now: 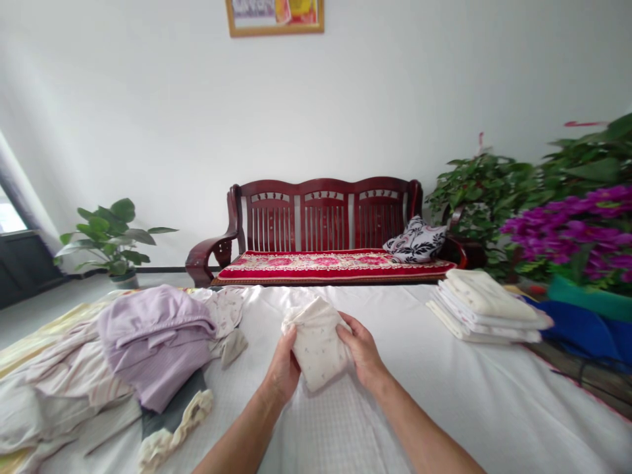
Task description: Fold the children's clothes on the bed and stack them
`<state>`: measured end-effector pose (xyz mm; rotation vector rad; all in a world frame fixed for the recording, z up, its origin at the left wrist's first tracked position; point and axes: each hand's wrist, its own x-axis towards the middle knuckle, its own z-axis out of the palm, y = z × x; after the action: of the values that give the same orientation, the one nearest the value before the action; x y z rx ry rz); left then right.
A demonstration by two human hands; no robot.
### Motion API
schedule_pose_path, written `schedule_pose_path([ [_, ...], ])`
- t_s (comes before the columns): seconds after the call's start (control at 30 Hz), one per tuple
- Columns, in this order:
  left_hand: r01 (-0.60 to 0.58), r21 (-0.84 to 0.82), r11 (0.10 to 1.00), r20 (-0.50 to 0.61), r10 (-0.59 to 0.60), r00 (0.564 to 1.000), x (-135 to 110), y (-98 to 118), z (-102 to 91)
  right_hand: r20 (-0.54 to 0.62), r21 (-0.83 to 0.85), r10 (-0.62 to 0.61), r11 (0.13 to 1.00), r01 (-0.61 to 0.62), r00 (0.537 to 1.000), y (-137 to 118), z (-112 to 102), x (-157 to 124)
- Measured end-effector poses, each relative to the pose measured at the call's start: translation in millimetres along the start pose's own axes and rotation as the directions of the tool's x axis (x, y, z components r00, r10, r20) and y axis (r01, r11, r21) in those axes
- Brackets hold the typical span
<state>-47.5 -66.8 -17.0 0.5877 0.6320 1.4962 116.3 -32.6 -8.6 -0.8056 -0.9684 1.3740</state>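
A small cream garment with a tiny dotted print (pixel 316 342), folded into a compact bundle, is held just above the white cloth-covered surface (pixel 444 395). My left hand (pixel 282 368) grips its left side with curled fingers. My right hand (pixel 362 352) clasps its right side, thumb on top. Both hands are closed on it.
A heap of unfolded clothes lies at the left, topped by a lilac garment (pixel 158 342). A stack of folded cream cloths (pixel 488 306) sits at the right. Behind stand a red wooden bench (pixel 323 230), a potted plant (pixel 111 240) and purple flowers (pixel 577 230).
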Motion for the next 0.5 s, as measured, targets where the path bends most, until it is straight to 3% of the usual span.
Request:
schedule_pose_path([
  [0.13, 0.005, 0.011, 1.0, 0.004, -0.005, 1.0, 0, 0, 1.4, 0.079, 0.035, 0.068, 0.997, -0.071, 0.995, -3, -3, 0],
  [0.3, 0.042, 0.033, 0.999, 0.021, -0.043, 0.999, -2, -1, 2.4, 0.261, -0.056, 0.181, 0.983, -0.172, 0.948, -8, -11, 2],
  [0.5, 0.077, 0.083, 0.994, 0.028, -0.08, 0.996, -7, -6, 10.0, 0.204, -0.111, 0.171, 0.982, -0.151, 0.964, -13, -7, 1],
])
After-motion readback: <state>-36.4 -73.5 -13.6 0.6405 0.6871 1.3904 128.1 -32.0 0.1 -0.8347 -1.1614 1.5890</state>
